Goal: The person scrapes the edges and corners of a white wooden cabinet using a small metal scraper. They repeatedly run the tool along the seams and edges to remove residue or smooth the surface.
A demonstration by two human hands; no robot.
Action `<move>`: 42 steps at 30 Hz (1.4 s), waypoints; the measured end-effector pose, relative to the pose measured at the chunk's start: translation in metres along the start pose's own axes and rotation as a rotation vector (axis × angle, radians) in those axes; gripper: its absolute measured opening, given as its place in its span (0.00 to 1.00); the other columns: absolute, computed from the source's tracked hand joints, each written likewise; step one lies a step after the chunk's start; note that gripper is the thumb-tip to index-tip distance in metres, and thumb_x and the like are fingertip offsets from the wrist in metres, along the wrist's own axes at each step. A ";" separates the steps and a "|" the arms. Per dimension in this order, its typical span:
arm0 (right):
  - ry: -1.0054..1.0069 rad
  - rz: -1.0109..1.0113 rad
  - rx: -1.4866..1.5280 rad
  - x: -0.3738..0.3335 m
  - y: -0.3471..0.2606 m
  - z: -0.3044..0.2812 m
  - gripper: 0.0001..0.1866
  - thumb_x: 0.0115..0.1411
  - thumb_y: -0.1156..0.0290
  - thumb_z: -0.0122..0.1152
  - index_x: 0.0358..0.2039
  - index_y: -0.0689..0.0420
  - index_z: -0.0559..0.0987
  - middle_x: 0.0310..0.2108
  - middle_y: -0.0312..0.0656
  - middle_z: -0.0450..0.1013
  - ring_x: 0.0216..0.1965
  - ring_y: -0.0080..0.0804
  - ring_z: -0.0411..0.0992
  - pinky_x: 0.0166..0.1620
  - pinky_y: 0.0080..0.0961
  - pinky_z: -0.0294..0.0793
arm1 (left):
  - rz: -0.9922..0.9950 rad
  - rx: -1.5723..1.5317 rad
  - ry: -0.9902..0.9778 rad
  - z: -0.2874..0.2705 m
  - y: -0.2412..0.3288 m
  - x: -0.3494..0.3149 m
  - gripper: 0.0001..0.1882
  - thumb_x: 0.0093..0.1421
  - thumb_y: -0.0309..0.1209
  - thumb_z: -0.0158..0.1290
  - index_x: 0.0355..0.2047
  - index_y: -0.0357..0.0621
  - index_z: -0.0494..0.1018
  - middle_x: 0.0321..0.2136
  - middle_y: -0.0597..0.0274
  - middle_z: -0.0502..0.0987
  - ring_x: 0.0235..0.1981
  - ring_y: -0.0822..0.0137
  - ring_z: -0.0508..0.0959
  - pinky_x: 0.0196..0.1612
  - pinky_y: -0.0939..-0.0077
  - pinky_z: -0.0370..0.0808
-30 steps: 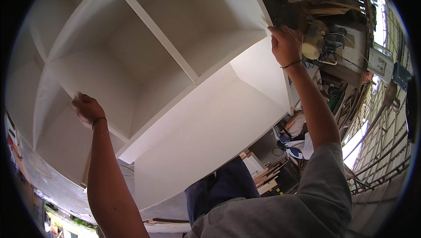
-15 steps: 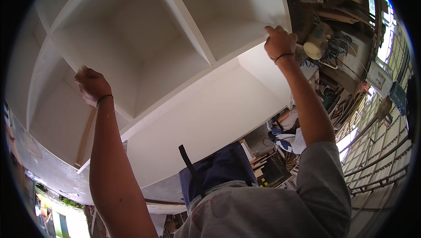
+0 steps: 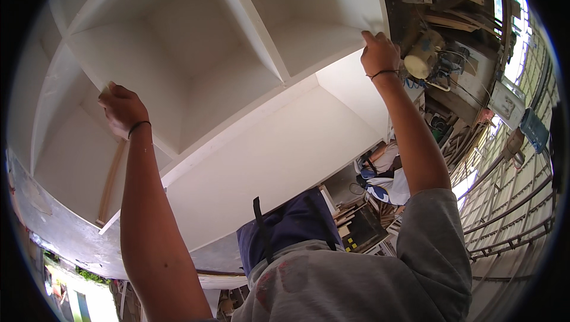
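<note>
A large white-painted wooden shelving unit (image 3: 225,84) with square open compartments fills the upper left of the head view, seen from below and tilted. Nothing shows inside the compartments; only bare white walls and dividers are visible. A thin strip of unpainted pale wood (image 3: 110,179) runs along one lower compartment wall.

The left hand (image 3: 123,108) grips the front edge of a divider on the left side of the unit, its fingers curled around the panel edge and clamped on it. A dark band circles that wrist. The right hand (image 3: 378,55) presses on the unit's right outer corner, fingers closed over the edge of the side panel, thumb side toward the camera; a dark band sits on this wrist too. Both arms reach upward, and the unit lies between the two hands and above them.

Below, a grey sleeve (image 3: 436,245) and a dark blue apron (image 3: 291,227) show. To the right stands a cluttered workshop with wood offcuts (image 3: 350,215), a cream-coloured machine (image 3: 423,55) and metal window bars (image 3: 510,203).
</note>
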State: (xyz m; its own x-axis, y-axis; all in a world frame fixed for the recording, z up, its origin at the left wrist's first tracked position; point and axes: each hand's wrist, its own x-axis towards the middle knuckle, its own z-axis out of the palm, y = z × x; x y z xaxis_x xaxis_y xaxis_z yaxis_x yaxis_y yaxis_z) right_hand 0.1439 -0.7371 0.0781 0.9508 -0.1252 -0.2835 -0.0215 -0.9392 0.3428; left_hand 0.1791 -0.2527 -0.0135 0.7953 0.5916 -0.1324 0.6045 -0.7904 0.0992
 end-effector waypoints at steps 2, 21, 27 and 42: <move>0.029 -0.024 0.092 -0.010 -0.019 0.011 0.15 0.50 0.74 0.54 0.39 0.49 0.79 0.28 0.45 0.72 0.32 0.44 0.74 0.36 0.41 0.70 | -0.021 0.014 -0.010 -0.005 0.007 -0.001 0.24 0.66 0.49 0.36 0.42 0.37 0.64 0.32 0.41 0.78 0.34 0.44 0.80 0.34 0.51 0.78; -0.050 0.023 0.327 -0.061 -0.145 -0.011 0.19 0.51 0.74 0.59 0.46 0.51 0.76 0.32 0.51 0.73 0.33 0.49 0.75 0.37 0.41 0.76 | -0.012 -0.099 0.029 -0.009 0.003 -0.003 0.18 0.64 0.44 0.42 0.35 0.38 0.63 0.28 0.45 0.78 0.30 0.45 0.80 0.31 0.51 0.77; -0.254 0.355 0.838 -0.047 -0.102 -0.009 0.13 0.52 0.72 0.61 0.40 0.56 0.79 0.24 0.44 0.76 0.30 0.38 0.76 0.36 0.33 0.74 | 0.042 -0.079 0.107 0.001 -0.005 -0.002 0.18 0.64 0.43 0.43 0.35 0.37 0.63 0.29 0.43 0.77 0.31 0.45 0.79 0.31 0.52 0.77; -0.243 0.266 0.867 -0.051 -0.125 -0.005 0.12 0.50 0.73 0.59 0.38 0.57 0.79 0.25 0.45 0.77 0.30 0.38 0.76 0.38 0.31 0.74 | -0.012 -0.025 0.057 0.007 -0.008 0.005 0.20 0.66 0.46 0.39 0.36 0.37 0.63 0.34 0.49 0.79 0.32 0.49 0.80 0.31 0.56 0.79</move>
State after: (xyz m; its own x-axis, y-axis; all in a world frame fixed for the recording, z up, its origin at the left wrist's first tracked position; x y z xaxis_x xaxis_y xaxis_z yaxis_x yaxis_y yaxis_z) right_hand 0.0991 -0.6115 0.0538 0.7932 -0.3412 -0.5044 -0.5445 -0.7683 -0.3365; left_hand 0.1776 -0.2442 -0.0216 0.7887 0.6100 -0.0771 0.6147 -0.7793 0.1222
